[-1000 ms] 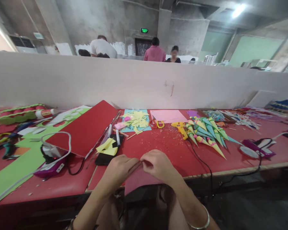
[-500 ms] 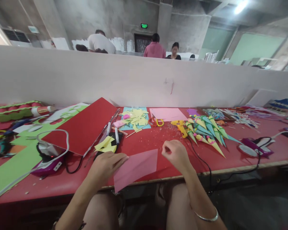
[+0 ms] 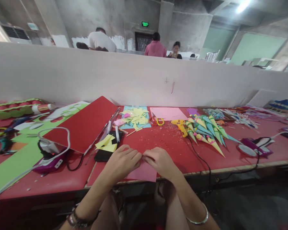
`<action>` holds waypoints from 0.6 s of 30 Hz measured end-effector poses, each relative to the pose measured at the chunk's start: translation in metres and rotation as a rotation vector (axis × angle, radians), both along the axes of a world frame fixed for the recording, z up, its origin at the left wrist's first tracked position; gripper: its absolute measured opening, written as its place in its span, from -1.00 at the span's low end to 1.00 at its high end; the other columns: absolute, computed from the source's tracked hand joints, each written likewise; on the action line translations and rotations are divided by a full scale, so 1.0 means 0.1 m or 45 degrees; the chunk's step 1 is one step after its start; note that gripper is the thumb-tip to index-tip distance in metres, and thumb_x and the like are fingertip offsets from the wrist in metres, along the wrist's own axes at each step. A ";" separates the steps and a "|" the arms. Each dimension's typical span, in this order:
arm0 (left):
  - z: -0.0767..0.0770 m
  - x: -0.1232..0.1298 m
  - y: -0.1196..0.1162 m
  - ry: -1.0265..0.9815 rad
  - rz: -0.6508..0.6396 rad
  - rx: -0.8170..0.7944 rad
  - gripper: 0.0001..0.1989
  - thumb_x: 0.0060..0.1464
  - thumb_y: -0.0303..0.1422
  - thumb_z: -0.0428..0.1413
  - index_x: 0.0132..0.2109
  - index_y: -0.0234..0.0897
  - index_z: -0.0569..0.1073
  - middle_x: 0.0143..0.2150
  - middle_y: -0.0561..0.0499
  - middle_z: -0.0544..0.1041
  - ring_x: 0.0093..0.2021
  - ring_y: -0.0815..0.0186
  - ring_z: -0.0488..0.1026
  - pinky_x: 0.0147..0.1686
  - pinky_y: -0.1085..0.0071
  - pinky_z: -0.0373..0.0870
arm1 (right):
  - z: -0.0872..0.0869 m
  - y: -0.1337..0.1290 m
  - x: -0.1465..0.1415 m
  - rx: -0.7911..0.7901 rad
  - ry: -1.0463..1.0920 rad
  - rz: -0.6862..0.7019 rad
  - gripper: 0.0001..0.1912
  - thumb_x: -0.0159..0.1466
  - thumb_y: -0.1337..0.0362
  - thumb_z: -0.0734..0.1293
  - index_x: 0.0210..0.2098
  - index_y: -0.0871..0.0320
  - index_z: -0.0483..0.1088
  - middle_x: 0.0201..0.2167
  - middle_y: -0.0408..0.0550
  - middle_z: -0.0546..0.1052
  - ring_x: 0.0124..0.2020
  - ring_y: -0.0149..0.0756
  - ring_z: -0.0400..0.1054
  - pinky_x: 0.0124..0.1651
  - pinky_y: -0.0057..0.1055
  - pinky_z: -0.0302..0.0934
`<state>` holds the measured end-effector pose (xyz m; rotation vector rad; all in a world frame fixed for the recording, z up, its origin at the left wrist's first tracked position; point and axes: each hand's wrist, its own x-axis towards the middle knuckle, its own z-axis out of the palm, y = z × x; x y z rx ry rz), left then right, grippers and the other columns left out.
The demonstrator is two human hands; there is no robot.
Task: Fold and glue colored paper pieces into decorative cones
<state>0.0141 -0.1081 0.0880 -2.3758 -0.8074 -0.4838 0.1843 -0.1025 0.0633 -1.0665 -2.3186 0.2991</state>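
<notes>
The left hand (image 3: 124, 161) and right hand (image 3: 161, 163) meet at the near edge of the table (image 3: 175, 156), each grip narrowed on the upper edge of a pink sheet (image 3: 146, 172); the fingers hide part of that edge. The sheet slants down toward the person's lap, its lower part past the table edge.

Just beside the left hand lies a black phone-like slab (image 3: 102, 156), overlapped by yellow paper pieces (image 3: 108, 145) and a white marker (image 3: 117, 134). Farther left, a tilted red board (image 3: 86, 127) and a purple power strip (image 3: 49, 164) crowd that side. Ahead of the hands the red surface carries small scraps, then scissors (image 3: 161, 122) with orange-yellow handles, near a heap of pale-yellow cuttings (image 3: 136, 116) on a blue sheet (image 3: 147, 126). Ahead and right, a yellow glue gun (image 3: 181, 127) touches a pile of paper cones (image 3: 212, 140); its black cord (image 3: 203, 155) runs over the table edge, right of the right hand. A white partition (image 3: 124, 80) closes off the back.
</notes>
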 end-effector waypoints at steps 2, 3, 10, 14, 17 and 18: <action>-0.01 -0.02 0.01 -0.031 -0.005 0.044 -0.72 0.10 -0.49 -0.14 -0.53 -0.23 0.29 -0.66 0.15 0.35 -0.64 0.41 0.23 -0.42 0.42 0.13 | 0.00 -0.01 0.02 -0.037 0.055 0.027 -0.77 0.27 0.26 0.17 -0.45 0.13 0.38 -0.54 -0.15 0.47 -0.49 -0.41 0.27 -0.41 -0.52 -0.03; -0.02 -0.06 0.02 -0.044 -0.005 0.061 -0.73 0.09 -0.50 -0.13 -0.54 -0.23 0.29 -0.68 0.17 0.35 -0.65 0.42 0.23 -0.42 0.42 0.13 | 0.00 -0.01 0.05 -0.061 0.091 0.043 -0.76 0.27 0.24 0.16 -0.44 0.13 0.38 -0.53 -0.16 0.47 -0.48 -0.41 0.27 -0.40 -0.52 -0.02; -0.09 -0.59 0.11 -0.167 0.268 0.124 -0.73 0.03 -0.49 -0.11 -0.58 -0.21 0.30 -0.74 0.16 0.35 -0.67 0.40 0.27 -0.44 0.44 0.19 | -0.04 0.03 0.36 -0.231 0.338 -0.007 -0.73 0.27 0.21 0.15 -0.45 0.17 0.38 -0.53 -0.15 0.45 -0.49 -0.42 0.30 -0.41 -0.56 0.03; -0.08 -0.61 0.07 -0.666 0.386 -0.302 -0.76 0.09 -0.36 -0.17 -0.39 -0.23 0.37 -0.51 0.07 0.51 -0.49 0.37 0.41 -0.43 0.48 0.27 | -0.04 0.03 0.40 -0.255 0.319 0.022 -0.74 0.26 0.22 0.16 -0.46 0.17 0.38 -0.52 -0.16 0.45 -0.47 -0.43 0.31 -0.39 -0.56 0.05; -0.06 -0.44 0.01 -0.696 0.138 -0.666 -0.71 0.11 -0.28 -0.13 -0.08 -0.28 0.33 -0.29 0.01 0.55 -0.31 0.36 0.45 -0.33 0.49 0.32 | -0.04 0.02 0.36 -0.258 0.307 0.096 -0.74 0.27 0.22 0.15 -0.43 0.16 0.39 -0.48 -0.15 0.48 -0.44 -0.43 0.32 -0.37 -0.56 0.08; -0.06 -0.38 0.00 -0.621 0.090 -0.701 -0.73 0.11 -0.28 -0.12 -0.12 -0.26 0.37 -0.30 0.03 0.56 -0.33 0.37 0.46 -0.35 0.49 0.31 | -0.04 0.02 0.35 -0.246 0.303 0.107 -0.74 0.27 0.22 0.14 -0.42 0.15 0.39 -0.47 -0.15 0.48 -0.43 -0.43 0.32 -0.36 -0.55 0.09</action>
